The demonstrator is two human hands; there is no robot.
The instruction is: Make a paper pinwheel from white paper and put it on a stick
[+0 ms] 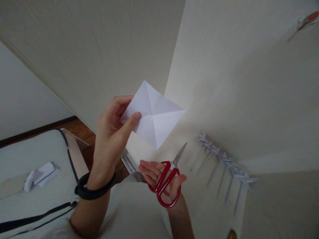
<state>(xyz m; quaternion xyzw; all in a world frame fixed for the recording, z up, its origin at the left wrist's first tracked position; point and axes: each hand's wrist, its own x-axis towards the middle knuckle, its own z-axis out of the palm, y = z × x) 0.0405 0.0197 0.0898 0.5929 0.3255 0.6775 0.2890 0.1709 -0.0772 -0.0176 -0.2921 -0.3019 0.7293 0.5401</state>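
Observation:
My left hand (109,136) grips a square sheet of white paper (161,124) by its left corner, thumb on the front and fingers behind. Creases run across the sheet from corner to corner and meet near its middle. Below the paper, my right hand (172,185) is turned palm up with its fingers stretched out. Red-handled scissors (176,164) rest across that palm, held at the handles by the thumb side. Their blades look closed and point up and to the right, apart from the sheet. A black band (96,191) circles my left wrist.
Several folded white paper shapes on thin stems (224,159) lie in a row on the pale surface (199,205) to the right. Folded white papers (46,174) lie on a mattress (22,149) at left. A pale panel (99,43) rises ahead. A red-topped object (311,16) is at upper right.

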